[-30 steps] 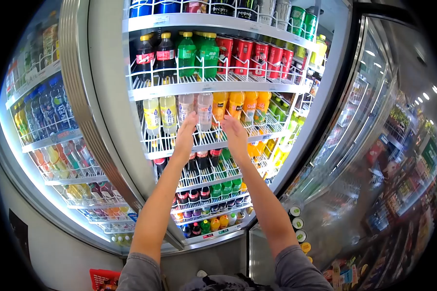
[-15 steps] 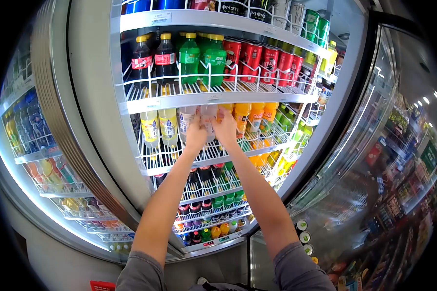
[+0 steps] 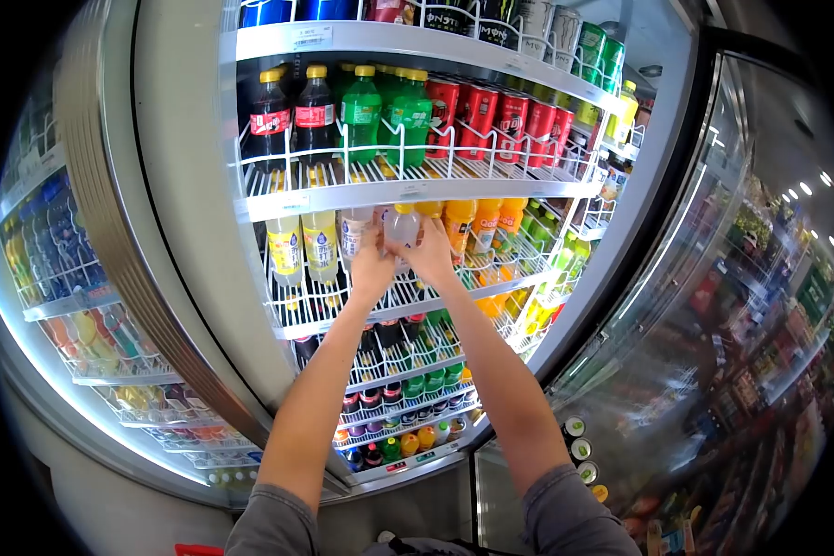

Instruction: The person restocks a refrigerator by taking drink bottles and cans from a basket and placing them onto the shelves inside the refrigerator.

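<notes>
In the wire rack of the third shelf, a clear bottle with a yellow cap (image 3: 401, 227) leans toward me between my hands. My right hand (image 3: 429, 257) is closed around its right side, the thumb across its front. My left hand (image 3: 372, 267) grips it from the left, and some of its fingers are hidden behind. Just left of that hand stands a pale bottle with a white and purple label (image 3: 353, 236). Farther left are two bottles with yellow labels (image 3: 320, 246). Orange juice bottles (image 3: 461, 225) stand to the right of my right hand.
The shelf edge above (image 3: 417, 192) overhangs the bottles. Above it stand cola bottles (image 3: 269, 120), green bottles (image 3: 408, 116) and red cans (image 3: 477, 120). A wire guard runs along the rack's front. The glass door (image 3: 658, 306) is open at the right. Lower shelves hold more drinks.
The clear bottle has tipped forward and slightly down, so its yellow cap now shows below the upper shelf edge. Both hands have shifted slightly lower with it.
</notes>
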Tool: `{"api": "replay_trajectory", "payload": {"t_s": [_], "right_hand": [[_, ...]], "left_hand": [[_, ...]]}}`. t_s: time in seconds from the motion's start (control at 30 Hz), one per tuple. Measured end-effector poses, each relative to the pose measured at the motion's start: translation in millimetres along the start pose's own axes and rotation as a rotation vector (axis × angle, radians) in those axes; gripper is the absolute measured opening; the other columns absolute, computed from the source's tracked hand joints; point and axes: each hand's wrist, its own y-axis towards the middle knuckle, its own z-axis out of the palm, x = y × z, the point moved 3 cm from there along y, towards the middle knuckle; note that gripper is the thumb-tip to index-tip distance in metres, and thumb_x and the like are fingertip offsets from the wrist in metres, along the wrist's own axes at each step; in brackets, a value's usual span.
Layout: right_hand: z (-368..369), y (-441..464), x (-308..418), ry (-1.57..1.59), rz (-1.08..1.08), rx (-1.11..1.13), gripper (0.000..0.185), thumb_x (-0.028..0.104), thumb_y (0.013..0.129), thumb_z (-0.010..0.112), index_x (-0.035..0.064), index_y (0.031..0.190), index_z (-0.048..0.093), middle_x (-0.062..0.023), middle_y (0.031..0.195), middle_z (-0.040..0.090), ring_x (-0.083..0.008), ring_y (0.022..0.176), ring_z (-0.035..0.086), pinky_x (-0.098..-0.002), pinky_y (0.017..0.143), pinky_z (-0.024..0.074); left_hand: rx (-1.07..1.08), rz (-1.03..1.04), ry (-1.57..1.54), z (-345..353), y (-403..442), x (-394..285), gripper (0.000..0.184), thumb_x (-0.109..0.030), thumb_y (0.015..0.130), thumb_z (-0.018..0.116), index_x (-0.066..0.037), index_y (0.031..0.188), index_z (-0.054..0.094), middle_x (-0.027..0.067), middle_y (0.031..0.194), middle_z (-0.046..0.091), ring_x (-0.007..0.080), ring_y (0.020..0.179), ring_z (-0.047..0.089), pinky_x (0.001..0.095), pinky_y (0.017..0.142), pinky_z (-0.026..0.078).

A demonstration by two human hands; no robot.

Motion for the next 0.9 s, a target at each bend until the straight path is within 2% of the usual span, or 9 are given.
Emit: {"api": "replay_trajectory", "payload": {"t_s": [0.1,0.23,0.37,0.5,0.53,0.6,0.77,0.87,0.9], "right_hand": [[-7,-21,-1,0.278,-0.05,-0.109,0.065,0.017,0.068,0.086,-0.0009,0.121,0.054,-0.0117,0.115,0.05,-0.0216,0.101,0.061,-0.0318,0.085,0.0531],[-33,-55,26,0.4,-0.158,-0.264,0.063,0.021,0.066,0.087,0.0044,0.12,0.058,-0.0122,0.112,0.056,-0.0265,0.103,0.058,-0.036,0.087,0.0486],[-71,-88,62,0.204,-0.268,-0.341,0.064,0.02,0.066,0.087,0.0038,0.121,0.059,-0.0114,0.113,0.056,-0.0244,0.103,0.059,-0.0325,0.084,0.0502],[-100,-112,71,0.419,-0.071,-0.245,0.059,0.019,0.073,0.083,-0.0023,0.12,0.056,-0.0106,0.117,0.057,-0.0189,0.103,0.06,-0.0315,0.082,0.0529],[-114,-117,82,0.41,-0.07,-0.261,0.059,0.019,0.073,0.083,-0.0023,0.12,0.056,-0.0106,0.117,0.057,-0.0189,0.103,0.06,-0.0315,0.082,0.0529],[-130,-136,92,0.783,0.317,-0.065,0.053,0.02,0.079,0.08,-0.0015,0.121,0.055,-0.0096,0.119,0.058,-0.0174,0.105,0.059,-0.03,0.08,0.0532],[-147,-204,51,0.688,0.21,0.001,0.043,0.022,0.099,0.055,0.0025,0.137,0.048,-0.0074,0.125,0.056,-0.0166,0.114,0.054,-0.031,0.095,0.0461],[-161,-258,70,0.667,0.277,0.137,0.056,0.015,0.094,0.064,0.0044,0.143,0.041,-0.0082,0.134,0.049,-0.019,0.124,0.049,-0.0332,0.096,0.0473],[-165,-272,70,0.66,0.332,0.193,0.065,0.013,0.09,0.068,0.0058,0.146,0.036,-0.0088,0.137,0.045,-0.0202,0.128,0.046,-0.033,0.094,0.049]], "left_hand": [[0.017,0.097,0.047,-8,-17,-20,0.05,-0.004,0.082,0.063,0.0,0.13,0.049,0.0191,0.124,0.06,0.0325,0.117,0.058,0.0379,0.101,0.043],[0.019,0.419,0.116,-22,-48,-54,0.057,-0.006,0.079,0.067,-0.005,0.133,0.049,0.0196,0.125,0.06,0.0387,0.116,0.056,0.0418,0.097,0.045],[0.094,0.449,0.023,-29,-79,-71,0.065,-0.011,0.079,0.071,-0.005,0.138,0.045,0.0198,0.13,0.055,0.0395,0.119,0.053,0.0446,0.1,0.042],[0.223,0.466,0.068,-28,-111,-91,0.068,-0.017,0.083,0.071,-0.003,0.142,0.041,0.0228,0.129,0.054,0.0397,0.119,0.05,0.0438,0.102,0.039],[0.256,0.409,0.013,-24,-122,-99,0.068,-0.018,0.086,0.069,-0.002,0.144,0.038,0.0223,0.131,0.053,0.037,0.121,0.05,0.0424,0.104,0.038],[0.295,0.397,-0.207,-15,-138,-107,0.068,-0.021,0.089,0.067,0.0,0.145,0.035,0.0215,0.135,0.051,0.0337,0.126,0.049,0.0399,0.106,0.036],[0.55,-0.082,-0.875,13,-190,-104,0.062,-0.022,0.099,0.056,-0.004,0.151,0.028,0.0088,0.141,0.048,0.0182,0.127,0.047,0.0312,0.106,0.037],[0.553,-0.368,-1.162,16,-230,-118,0.058,-0.02,0.1,0.052,-0.006,0.151,0.027,0.0066,0.139,0.049,0.0176,0.124,0.049,0.0318,0.104,0.039],[0.546,-0.377,-1.164,20,-241,-120,0.05,-0.021,0.102,0.046,-0.009,0.149,0.031,0.0058,0.137,0.052,0.0203,0.12,0.056,0.0362,0.098,0.047]]}}
